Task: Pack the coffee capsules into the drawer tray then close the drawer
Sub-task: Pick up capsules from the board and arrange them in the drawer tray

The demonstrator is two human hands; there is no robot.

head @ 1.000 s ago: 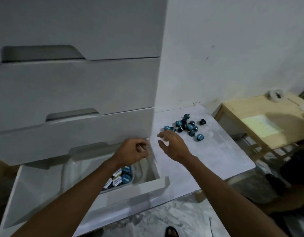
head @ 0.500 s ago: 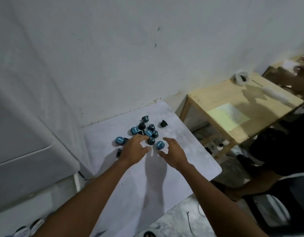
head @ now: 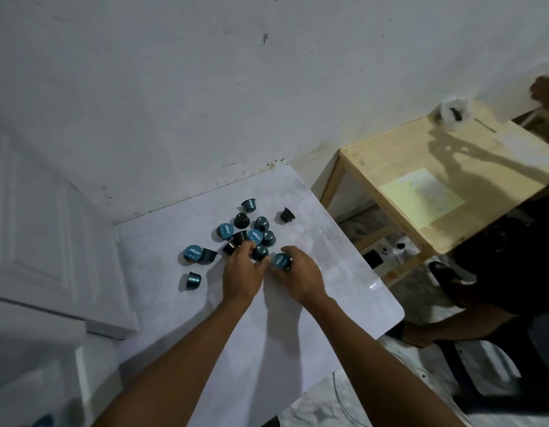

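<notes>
A: Where are the hands?
B: On the white table (head: 344, 291). The left hand (head: 241, 277) pinches a dark capsule (head: 260, 252) at its 1 o'clock; the right hand (head: 301, 277) curls around a blue-lidded capsule (head: 280, 261) lying sideways, lid toward 9 o'clock.
A: And the rest?
B: The capsule pile (head: 236, 231) is scattered beyond, at 12 o'clock.

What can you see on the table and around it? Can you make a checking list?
Surface: white marbled table, against the wall.
Job's things: coffee capsules scattered loose; drawer tray not in view.
Clutter: nothing seen on the table.
Hands: left hand and right hand each closing on a capsule.
Cables: thin wire on the floor.
Surroundings: wooden side table with yellow paper; another person sits at right.
</notes>
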